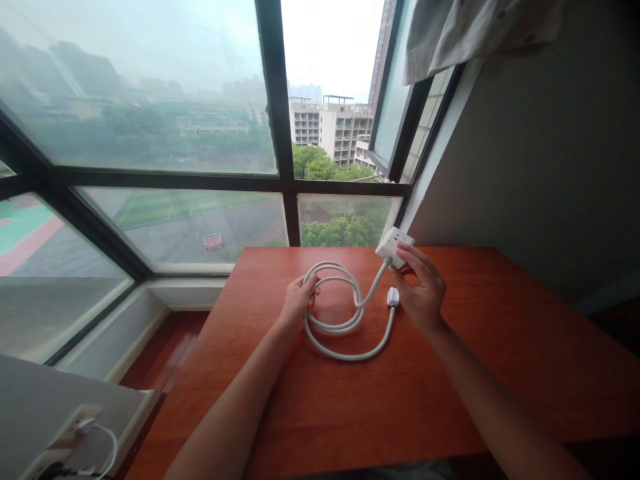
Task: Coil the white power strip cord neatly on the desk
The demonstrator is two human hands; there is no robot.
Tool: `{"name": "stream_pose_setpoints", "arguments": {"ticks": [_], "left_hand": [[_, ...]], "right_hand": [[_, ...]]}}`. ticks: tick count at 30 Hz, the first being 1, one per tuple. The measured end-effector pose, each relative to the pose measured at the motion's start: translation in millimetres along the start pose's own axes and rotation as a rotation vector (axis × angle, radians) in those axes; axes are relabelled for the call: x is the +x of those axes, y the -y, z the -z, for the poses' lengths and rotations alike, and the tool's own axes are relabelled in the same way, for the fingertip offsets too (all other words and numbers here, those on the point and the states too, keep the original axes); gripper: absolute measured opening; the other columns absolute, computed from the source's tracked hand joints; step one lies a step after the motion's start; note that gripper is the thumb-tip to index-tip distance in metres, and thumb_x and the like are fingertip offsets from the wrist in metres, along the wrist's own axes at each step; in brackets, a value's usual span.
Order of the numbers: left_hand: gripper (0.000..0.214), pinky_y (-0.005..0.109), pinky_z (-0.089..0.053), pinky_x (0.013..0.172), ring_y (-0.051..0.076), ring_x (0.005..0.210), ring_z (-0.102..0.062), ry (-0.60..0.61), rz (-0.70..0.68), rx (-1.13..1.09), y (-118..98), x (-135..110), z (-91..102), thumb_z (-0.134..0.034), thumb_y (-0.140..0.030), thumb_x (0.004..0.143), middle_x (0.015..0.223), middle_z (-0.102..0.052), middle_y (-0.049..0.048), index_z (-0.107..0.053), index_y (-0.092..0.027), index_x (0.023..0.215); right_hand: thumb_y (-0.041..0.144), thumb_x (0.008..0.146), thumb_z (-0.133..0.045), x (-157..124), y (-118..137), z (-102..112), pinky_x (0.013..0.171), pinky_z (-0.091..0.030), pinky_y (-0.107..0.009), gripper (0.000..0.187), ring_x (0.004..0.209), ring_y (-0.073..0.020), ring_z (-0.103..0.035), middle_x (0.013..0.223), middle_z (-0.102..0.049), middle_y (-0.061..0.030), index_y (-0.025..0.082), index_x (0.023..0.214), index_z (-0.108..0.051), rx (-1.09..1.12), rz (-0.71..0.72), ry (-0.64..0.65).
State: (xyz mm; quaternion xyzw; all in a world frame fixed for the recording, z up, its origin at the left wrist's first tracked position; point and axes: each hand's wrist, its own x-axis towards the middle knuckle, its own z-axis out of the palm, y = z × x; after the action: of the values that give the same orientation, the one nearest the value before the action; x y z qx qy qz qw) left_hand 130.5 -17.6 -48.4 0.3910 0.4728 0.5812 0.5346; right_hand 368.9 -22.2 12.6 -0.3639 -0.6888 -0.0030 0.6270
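Observation:
A white extension cord lies looped over a reddish-brown wooden table [320, 413]. My left hand [301, 300] is closed round the left side of the coiled cable [345, 328]. My right hand [423, 287] grips the white socket block [393, 245] between thumb and fingers, tilted and raised near the table's far edge. From the block the cable runs down left into the loops. Its free end curves below the coil to a white plug [393, 297], just left of my right hand.
Beyond the table stand dark-framed windows [175, 179], with one pane [395, 100] swung open at the right. A pale curtain [475, 37] hangs at the upper right beside a grey wall [540, 160]. Wall sockets [77, 423] with plugged-in cords are at the lower left.

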Motion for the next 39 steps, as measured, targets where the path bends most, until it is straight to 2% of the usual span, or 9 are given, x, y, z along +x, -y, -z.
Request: {"name": "stream_pose_setpoints", "arguments": {"ticks": [4, 10, 15, 18, 22, 26, 30, 34, 39], "left_hand": [[0.039, 0.015, -0.020, 0.033, 0.001, 0.033, -0.032, 0.023, 0.017, 0.007, -1, -1, -1.6, -0.068, -0.050, 0.071, 0.057, -0.053, -0.0037, -0.057, -0.013, 0.078], [0.036, 0.016, -0.019, 0.034, 0.001, 0.034, -0.032, 0.067, 0.011, -0.005, -3, -4, -5.9, -0.067, -0.048, 0.074, 0.056, -0.053, -0.0043, -0.058, -0.013, 0.078], [0.036, 0.016, -0.020, 0.035, 0.002, 0.034, -0.029, 0.074, -0.008, -0.026, -9, -9, -7.9, -0.068, -0.048, 0.073, 0.046, -0.043, -0.0078, -0.056, -0.014, 0.071], [0.036, 0.016, -0.020, 0.035, 0.002, 0.033, -0.029, 0.069, -0.027, -0.008, -13, -12, -8.7, -0.068, -0.048, 0.073, 0.046, -0.042, -0.0078, -0.057, -0.014, 0.072], [0.036, 0.017, -0.018, 0.035, 0.002, 0.035, -0.031, 0.096, -0.057, 0.009, -18, -13, -10.9, -0.068, -0.049, 0.074, 0.053, -0.048, -0.0052, -0.059, -0.014, 0.079], [0.035, 0.016, -0.019, 0.036, 0.003, 0.039, -0.031, 0.160, -0.077, 0.029, -20, -16, -16.8, -0.068, -0.048, 0.075, 0.052, -0.044, -0.0053, -0.059, -0.013, 0.077], [0.035, 0.016, -0.020, 0.037, 0.003, 0.041, -0.031, 0.170, -0.082, 0.047, -21, -19, -20.5, -0.067, -0.047, 0.076, 0.052, -0.043, -0.0051, -0.059, -0.013, 0.077], [0.034, 0.015, -0.021, 0.038, 0.003, 0.041, -0.031, 0.163, -0.070, 0.046, -20, -19, -18.0, -0.066, -0.046, 0.078, 0.053, -0.043, -0.0055, -0.057, -0.013, 0.076], [0.033, 0.015, -0.019, 0.037, 0.002, 0.040, -0.030, 0.230, -0.045, 0.039, -21, -19, -15.1, -0.065, -0.045, 0.079, 0.053, -0.043, -0.0054, -0.057, -0.014, 0.076]], "right_hand": [[0.019, 0.083, -0.063, -2, -1, 11, 0.094, -0.053, -0.039, 0.034, 0.107, -0.0227, -0.063, 0.118, -0.066, -0.0069, 0.028, 0.116, -0.064, -0.027, 0.114, 0.171], [0.013, 0.084, -0.060, -17, 27, 3, 0.087, -0.054, -0.036, 0.037, 0.101, -0.0203, -0.065, 0.117, -0.067, -0.0058, 0.030, 0.117, -0.063, 0.106, 0.209, 0.362], [0.011, 0.087, -0.051, -29, 42, -11, 0.079, -0.053, -0.031, 0.035, 0.090, -0.0174, -0.064, 0.120, -0.066, -0.0052, 0.026, 0.118, -0.061, 0.131, 0.421, 0.713], [0.008, 0.087, -0.046, -31, 42, -16, 0.081, -0.052, -0.031, 0.037, 0.095, -0.0182, -0.062, 0.122, -0.064, -0.0053, 0.024, 0.117, -0.060, 0.058, 0.485, 0.900], [0.011, 0.088, -0.047, -29, 33, -21, 0.083, -0.049, -0.027, 0.030, 0.099, -0.0169, -0.062, 0.116, -0.066, -0.0054, 0.023, 0.112, -0.059, -0.022, 0.335, 0.973], [0.016, 0.088, -0.052, -32, 31, -31, 0.071, -0.049, -0.024, 0.017, 0.088, -0.0180, -0.065, 0.102, -0.068, -0.0056, 0.023, 0.102, -0.059, -0.265, 0.187, 1.016], [0.011, 0.089, -0.046, -43, 37, -48, 0.062, -0.048, -0.026, 0.025, 0.085, -0.0214, -0.065, 0.105, -0.066, -0.0121, 0.019, 0.111, -0.055, -0.562, 0.108, 0.990], [0.010, 0.091, -0.039, -46, 36, -69, 0.072, -0.051, -0.028, 0.028, 0.090, -0.0214, -0.065, 0.109, -0.064, -0.0140, 0.015, 0.116, -0.053, -0.603, 0.067, 1.038], [0.012, 0.092, -0.037, -33, 27, -92, 0.082, -0.051, -0.032, 0.028, 0.090, -0.0228, -0.066, 0.104, -0.066, -0.0163, 0.012, 0.108, -0.060, -0.622, -0.101, 1.068]]}}
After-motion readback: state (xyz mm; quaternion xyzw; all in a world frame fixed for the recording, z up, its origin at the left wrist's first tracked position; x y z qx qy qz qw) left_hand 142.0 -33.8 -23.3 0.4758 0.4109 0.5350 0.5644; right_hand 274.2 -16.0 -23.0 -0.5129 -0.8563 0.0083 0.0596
